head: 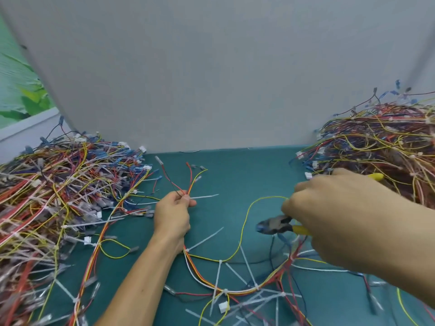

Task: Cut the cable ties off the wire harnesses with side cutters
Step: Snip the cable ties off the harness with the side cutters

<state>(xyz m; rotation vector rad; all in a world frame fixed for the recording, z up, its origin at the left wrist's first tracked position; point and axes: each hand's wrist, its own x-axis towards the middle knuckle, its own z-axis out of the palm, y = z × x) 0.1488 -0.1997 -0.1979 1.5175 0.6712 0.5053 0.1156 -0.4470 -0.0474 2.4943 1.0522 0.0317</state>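
Yellow-handled cutters (pixel 276 225), right of centre, gripped in right hand (pixel 336 220); left hand (pixel 175 215) clenches harness (pixel 240 291) mid-frame, tie (pixel 204 196) jutting by thumb. Risk: blades nick wire or thumb, tie sitting so close.

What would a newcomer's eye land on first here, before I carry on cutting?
Two tangled heaps of multicoloured wire harnesses dominate: the left heap and the right heap, flanking the teal table mat. Between them the left hand grips a fanned bundle of red, yellow and black wires, and the right hand holds yellow-handled side cutters above white plastic cable ties.
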